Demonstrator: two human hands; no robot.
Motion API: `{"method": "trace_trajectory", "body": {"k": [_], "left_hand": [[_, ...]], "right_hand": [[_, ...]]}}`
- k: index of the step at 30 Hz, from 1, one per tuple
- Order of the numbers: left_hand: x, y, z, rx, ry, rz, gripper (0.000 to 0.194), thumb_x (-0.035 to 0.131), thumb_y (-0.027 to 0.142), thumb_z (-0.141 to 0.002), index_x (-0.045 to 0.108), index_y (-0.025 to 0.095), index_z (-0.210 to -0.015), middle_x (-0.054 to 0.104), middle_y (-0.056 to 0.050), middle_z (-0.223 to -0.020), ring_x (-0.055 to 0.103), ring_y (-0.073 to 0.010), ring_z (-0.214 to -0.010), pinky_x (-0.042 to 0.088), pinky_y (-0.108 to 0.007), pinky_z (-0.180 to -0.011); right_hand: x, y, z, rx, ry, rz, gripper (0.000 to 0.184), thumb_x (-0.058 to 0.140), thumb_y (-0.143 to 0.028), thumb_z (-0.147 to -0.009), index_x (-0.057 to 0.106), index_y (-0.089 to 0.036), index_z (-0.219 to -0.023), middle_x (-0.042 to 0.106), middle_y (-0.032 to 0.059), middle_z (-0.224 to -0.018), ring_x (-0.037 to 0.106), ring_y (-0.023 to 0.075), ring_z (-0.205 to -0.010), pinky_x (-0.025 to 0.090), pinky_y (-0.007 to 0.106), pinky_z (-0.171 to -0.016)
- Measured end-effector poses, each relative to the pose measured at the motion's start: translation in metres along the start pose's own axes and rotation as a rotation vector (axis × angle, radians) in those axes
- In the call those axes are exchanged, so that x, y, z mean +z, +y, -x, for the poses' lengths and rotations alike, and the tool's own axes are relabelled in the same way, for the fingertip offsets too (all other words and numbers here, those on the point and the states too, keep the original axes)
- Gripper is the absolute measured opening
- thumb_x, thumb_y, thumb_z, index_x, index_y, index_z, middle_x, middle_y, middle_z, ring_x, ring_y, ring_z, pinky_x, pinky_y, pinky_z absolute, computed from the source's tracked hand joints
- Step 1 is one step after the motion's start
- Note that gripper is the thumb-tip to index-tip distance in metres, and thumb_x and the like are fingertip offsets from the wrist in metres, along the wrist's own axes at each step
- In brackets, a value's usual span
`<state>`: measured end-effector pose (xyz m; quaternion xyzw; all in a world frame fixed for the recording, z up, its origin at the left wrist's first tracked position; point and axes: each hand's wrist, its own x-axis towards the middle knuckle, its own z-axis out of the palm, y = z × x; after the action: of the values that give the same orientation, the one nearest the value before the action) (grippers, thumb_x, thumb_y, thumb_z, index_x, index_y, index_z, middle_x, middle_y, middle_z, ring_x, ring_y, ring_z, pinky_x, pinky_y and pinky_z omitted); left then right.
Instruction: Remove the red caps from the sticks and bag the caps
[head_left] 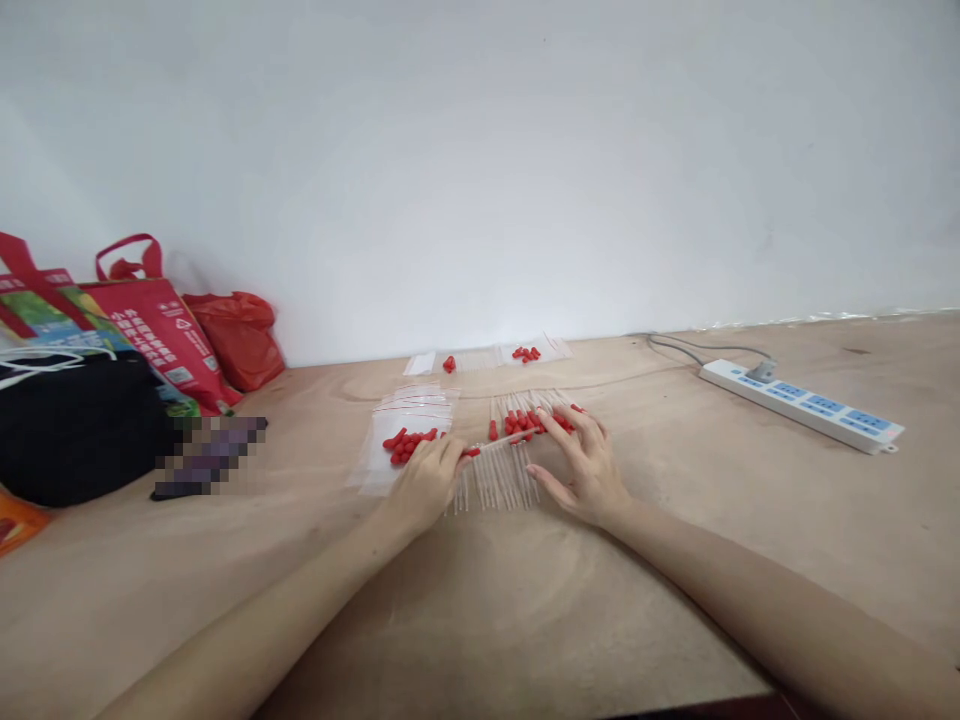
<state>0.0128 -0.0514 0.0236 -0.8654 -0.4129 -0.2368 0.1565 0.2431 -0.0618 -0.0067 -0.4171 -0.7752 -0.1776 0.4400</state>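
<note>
At the far left, a black bag (75,425) is sitting on the wooden surface (480,600), with red shopping bags (161,325) leaning against the white wall (480,150) behind it and a blurred dark item lying just to its right.

Moving toward the middle, a stack of clear plastic bags (409,415) with red seal lines is lying flat, and a small heap of red caps (409,445) is resting on its near end. The left hand (427,480) is lying just beside that heap, fingers curled in, pinching one clear dropper (504,442) by its red-capped end; the thin see-through tube is pointing right, across the pile.

That pile of droppers (510,460) is lying side by side on the surface between the two hands: narrow clear tubes pointing toward the person, with red rubber bulbs bunched at the far end. The right hand (581,465) is resting on the right side of the pile, open with fingers spread, fingertips touching the red bulbs and gripping nothing.

Farther back, near the wall, two more clear bags (487,357) are lying flat, each with a few red pieces inside.

To the right, well apart from the hands, a white power strip (802,405) with blue sockets is lying on the surface, one plug in it.
</note>
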Motion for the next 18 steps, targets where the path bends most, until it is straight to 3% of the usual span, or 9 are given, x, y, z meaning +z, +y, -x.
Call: {"method": "trace_trajectory", "body": {"k": [3, 6, 9, 18], "left_hand": [[0.009, 0.002, 0.014, 0.154, 0.134, -0.014, 0.021, 0.033, 0.021, -0.089, 0.05, 0.015, -0.078, 0.058, -0.004, -0.072, 0.054, -0.0165, -0.065, 0.041, -0.028, -0.06], [0.012, 0.007, 0.018, 0.222, 0.198, 0.03, 0.018, 0.037, 0.02, -0.088, 0.049, 0.015, -0.077, 0.059, -0.004, -0.073, 0.054, -0.0153, -0.067, 0.042, -0.027, -0.062], [0.012, 0.012, 0.02, 0.247, 0.205, 0.069, 0.016, 0.038, 0.019, -0.088, 0.05, 0.016, -0.078, 0.059, -0.004, -0.074, 0.054, -0.0145, -0.068, 0.042, -0.027, -0.063], [0.012, 0.012, 0.019, 0.258, 0.189, 0.082, 0.019, 0.045, 0.029, -0.085, 0.057, 0.017, -0.093, 0.061, -0.007, -0.085, 0.054, -0.0179, -0.079, 0.041, -0.032, -0.069]], "right_hand": [[-0.001, -0.003, -0.001, -0.106, -0.098, 0.004, 0.05, 0.05, -0.043, -0.078, 0.043, -0.023, -0.124, 0.053, 0.0089, -0.115, 0.043, 0.0245, -0.109, 0.023, 0.046, -0.096], [0.003, -0.006, 0.0, -0.178, -0.166, -0.05, 0.031, 0.051, -0.039, -0.08, 0.057, -0.027, -0.108, 0.065, 0.0018, -0.094, 0.05, 0.0194, -0.098, 0.017, 0.047, -0.098], [0.01, -0.01, 0.001, -0.215, -0.16, -0.114, 0.018, 0.05, -0.034, -0.082, 0.063, -0.027, -0.093, 0.066, -0.0021, -0.074, 0.053, 0.0153, -0.085, 0.015, 0.047, -0.097], [0.011, -0.017, 0.002, -0.27, -0.131, -0.118, 0.018, 0.046, -0.027, -0.084, 0.064, -0.025, -0.088, 0.062, -0.0029, -0.06, 0.049, 0.0119, -0.069, 0.018, 0.044, -0.095]]}}
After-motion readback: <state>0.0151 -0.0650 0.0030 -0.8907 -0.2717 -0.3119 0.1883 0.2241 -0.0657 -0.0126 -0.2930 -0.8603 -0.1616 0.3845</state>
